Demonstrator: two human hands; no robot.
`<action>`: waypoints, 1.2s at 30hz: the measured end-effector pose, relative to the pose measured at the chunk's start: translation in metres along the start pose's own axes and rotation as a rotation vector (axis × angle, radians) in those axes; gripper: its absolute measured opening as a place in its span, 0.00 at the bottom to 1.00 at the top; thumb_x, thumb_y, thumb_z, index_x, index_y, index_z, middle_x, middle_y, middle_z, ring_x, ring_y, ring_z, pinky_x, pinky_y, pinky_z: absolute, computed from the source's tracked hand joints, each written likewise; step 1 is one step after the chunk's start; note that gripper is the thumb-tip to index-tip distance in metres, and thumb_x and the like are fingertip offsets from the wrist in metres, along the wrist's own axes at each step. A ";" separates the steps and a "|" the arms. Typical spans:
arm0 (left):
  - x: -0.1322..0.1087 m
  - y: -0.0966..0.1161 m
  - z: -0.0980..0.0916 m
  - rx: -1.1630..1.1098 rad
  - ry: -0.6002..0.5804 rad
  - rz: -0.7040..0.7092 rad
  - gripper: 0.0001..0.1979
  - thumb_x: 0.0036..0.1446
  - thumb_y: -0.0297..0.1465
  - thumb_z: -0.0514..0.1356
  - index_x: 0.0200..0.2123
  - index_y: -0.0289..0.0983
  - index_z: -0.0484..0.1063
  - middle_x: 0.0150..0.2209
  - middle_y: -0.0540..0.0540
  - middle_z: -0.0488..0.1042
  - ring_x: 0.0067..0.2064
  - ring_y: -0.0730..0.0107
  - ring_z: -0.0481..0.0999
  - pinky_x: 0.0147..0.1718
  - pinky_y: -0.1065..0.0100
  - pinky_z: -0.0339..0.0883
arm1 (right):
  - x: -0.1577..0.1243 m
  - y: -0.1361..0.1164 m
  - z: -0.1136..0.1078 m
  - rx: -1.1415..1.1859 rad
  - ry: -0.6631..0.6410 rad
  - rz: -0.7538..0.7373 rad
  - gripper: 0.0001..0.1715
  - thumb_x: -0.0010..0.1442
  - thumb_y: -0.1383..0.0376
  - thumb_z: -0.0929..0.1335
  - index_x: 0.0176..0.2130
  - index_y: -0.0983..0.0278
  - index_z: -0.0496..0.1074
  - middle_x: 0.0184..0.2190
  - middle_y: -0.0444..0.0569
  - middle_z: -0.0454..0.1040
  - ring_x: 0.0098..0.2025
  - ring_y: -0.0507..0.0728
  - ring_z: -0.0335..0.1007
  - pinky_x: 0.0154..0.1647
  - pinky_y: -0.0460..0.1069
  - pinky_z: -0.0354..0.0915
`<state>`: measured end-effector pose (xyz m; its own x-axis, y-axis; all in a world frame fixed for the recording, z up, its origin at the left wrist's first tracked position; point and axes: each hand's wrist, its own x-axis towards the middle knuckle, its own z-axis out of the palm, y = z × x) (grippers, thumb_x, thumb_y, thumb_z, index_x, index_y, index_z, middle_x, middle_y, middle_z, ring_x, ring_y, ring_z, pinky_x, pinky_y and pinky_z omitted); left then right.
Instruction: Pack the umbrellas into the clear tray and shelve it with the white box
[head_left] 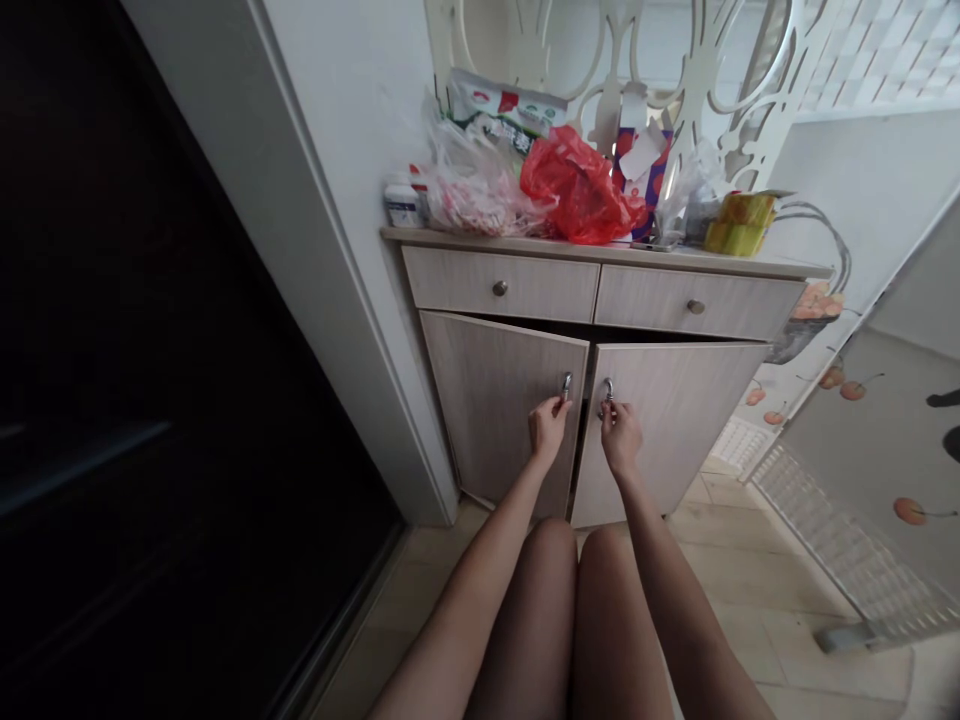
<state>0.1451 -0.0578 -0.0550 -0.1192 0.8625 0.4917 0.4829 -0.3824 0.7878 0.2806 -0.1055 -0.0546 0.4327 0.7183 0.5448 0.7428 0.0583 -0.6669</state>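
Note:
A low pale wood cabinet (pixel 675 410) stands in front of me with two drawers above two doors. My left hand (pixel 549 424) pinches the metal handle (pixel 567 385) of the left door (pixel 495 410). My right hand (pixel 619 434) grips the metal handle (pixel 608 389) of the right door. Both doors stand slightly ajar, with a dark gap showing along their top edges and between them. My knees are bent just below the hands.
On the cabinet top (pixel 772 265) lie a red plastic bag (pixel 577 190), clear bags (pixel 472 190), a small white jar (pixel 401 203) and yellow packets (pixel 739 222). A dark sliding door (pixel 150 400) fills the left. A white lattice screen (pixel 675 80) rises behind.

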 end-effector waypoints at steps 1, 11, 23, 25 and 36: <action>0.004 0.000 0.003 0.010 -0.015 -0.002 0.05 0.60 0.30 0.63 0.36 0.35 0.80 0.35 0.42 0.82 0.35 0.66 0.79 0.38 0.70 0.67 | 0.003 0.000 0.004 -0.006 -0.003 -0.004 0.21 0.70 0.58 0.59 0.43 0.66 0.78 0.39 0.53 0.74 0.32 0.52 0.66 0.33 0.46 0.54; 0.032 -0.002 0.023 0.112 -0.057 0.004 0.07 0.62 0.31 0.62 0.37 0.34 0.79 0.38 0.40 0.82 0.37 0.65 0.79 0.38 0.69 0.65 | 0.036 -0.005 0.031 -0.018 -0.031 0.022 0.26 0.69 0.57 0.57 0.43 0.68 0.78 0.38 0.54 0.74 0.31 0.53 0.65 0.32 0.47 0.55; 0.051 -0.004 0.035 0.099 -0.086 -0.013 0.07 0.62 0.31 0.62 0.37 0.35 0.79 0.38 0.40 0.82 0.38 0.65 0.79 0.38 0.70 0.65 | 0.059 -0.001 0.048 -0.023 -0.043 0.020 0.23 0.67 0.58 0.59 0.40 0.67 0.79 0.36 0.54 0.75 0.29 0.53 0.64 0.31 0.47 0.54; 0.053 -0.004 0.036 0.088 -0.086 -0.015 0.07 0.61 0.31 0.62 0.37 0.35 0.79 0.37 0.40 0.81 0.38 0.65 0.79 0.38 0.70 0.65 | 0.062 -0.001 0.048 -0.034 -0.058 0.018 0.23 0.68 0.59 0.59 0.40 0.67 0.79 0.36 0.54 0.74 0.28 0.53 0.63 0.31 0.47 0.54; 0.059 -0.006 0.041 0.103 -0.087 -0.003 0.07 0.62 0.32 0.62 0.37 0.35 0.79 0.38 0.41 0.81 0.38 0.66 0.79 0.39 0.69 0.65 | 0.067 0.004 0.058 -0.008 -0.029 0.007 0.26 0.67 0.57 0.58 0.40 0.68 0.79 0.35 0.53 0.73 0.29 0.52 0.63 0.31 0.47 0.54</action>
<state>0.1706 0.0092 -0.0463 -0.0477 0.8909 0.4516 0.5697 -0.3471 0.7449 0.2829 -0.0168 -0.0504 0.4235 0.7383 0.5249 0.7436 0.0476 -0.6669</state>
